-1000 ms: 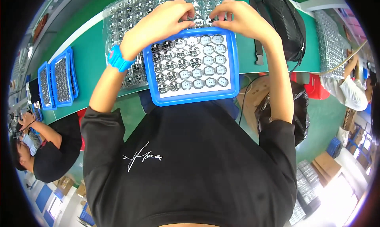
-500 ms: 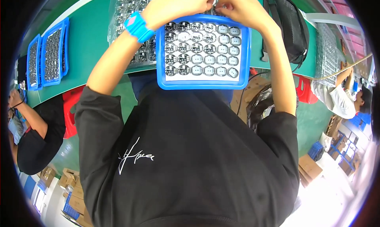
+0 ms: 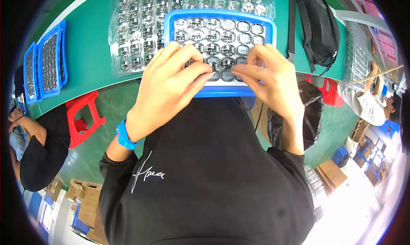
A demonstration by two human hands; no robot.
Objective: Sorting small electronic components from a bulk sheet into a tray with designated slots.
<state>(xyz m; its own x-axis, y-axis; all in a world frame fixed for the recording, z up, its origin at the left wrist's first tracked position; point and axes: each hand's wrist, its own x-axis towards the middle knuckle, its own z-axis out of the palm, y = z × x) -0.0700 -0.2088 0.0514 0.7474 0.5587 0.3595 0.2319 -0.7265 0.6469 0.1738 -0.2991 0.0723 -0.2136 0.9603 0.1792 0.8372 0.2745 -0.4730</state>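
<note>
Small rounded parts (image 3: 212, 48) sit in rows in the blue tray (image 3: 222, 91), just under the fingertips of the left grip (image 3: 168, 78) and right grip (image 3: 273, 76). Both have fingers bent inward; whether either pinches a part I cannot tell. Beyond the grips, a clear moulded tray (image 3: 116, 36) lies on the green bench (image 3: 92, 48).

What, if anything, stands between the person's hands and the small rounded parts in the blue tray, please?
Nothing visible does: the left hand and right hand reach over the near rim of the blue tray, their fingertips right by rounded parts in its nearer rows. Whether they touch cannot be told.
</note>
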